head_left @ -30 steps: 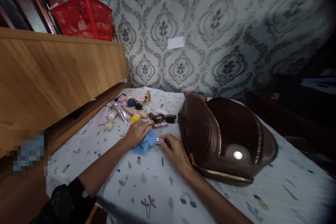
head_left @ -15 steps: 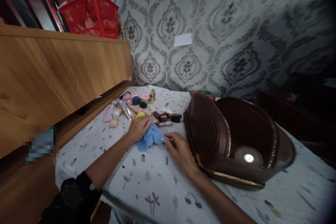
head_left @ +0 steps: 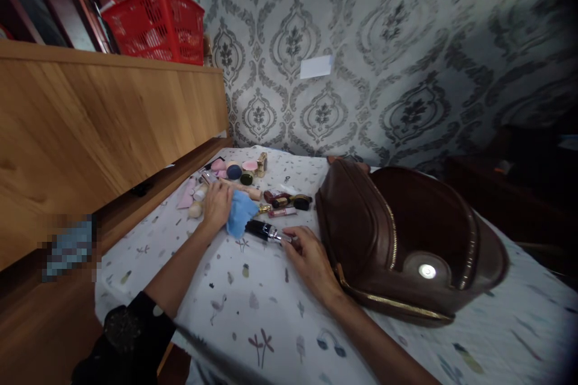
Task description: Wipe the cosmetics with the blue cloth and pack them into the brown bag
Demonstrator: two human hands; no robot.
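My right hand (head_left: 307,252) is closed on the near end of a slim black-and-silver cosmetic tube (head_left: 262,230), whose exact kind I cannot tell. The tube lies level, its black end pointing left. A crumpled blue cloth (head_left: 241,215) is gripped in my left hand (head_left: 219,203), just left of that black end and apart from it. Behind this hand are a shiny pink squeeze tube (head_left: 208,177), partly hidden, and a round beige pot (head_left: 195,210). A pink lip gloss (head_left: 282,212) and a small gold-capped item (head_left: 264,209) lie beyond the black-and-silver tube.
A large brown bag (head_left: 350,222) stands unzipped at right, close to my right hand. Several cosmetics, including a dark blue round jar (head_left: 233,172), lie at the back of the patterned cloth cover (head_left: 271,313). A wooden panel (head_left: 112,126) borders the left, with a red basket (head_left: 174,24) above.
My left hand has moved left and slightly up with the blue cloth, uncovering the black-and-silver tube. My right hand has stayed nearly in place.
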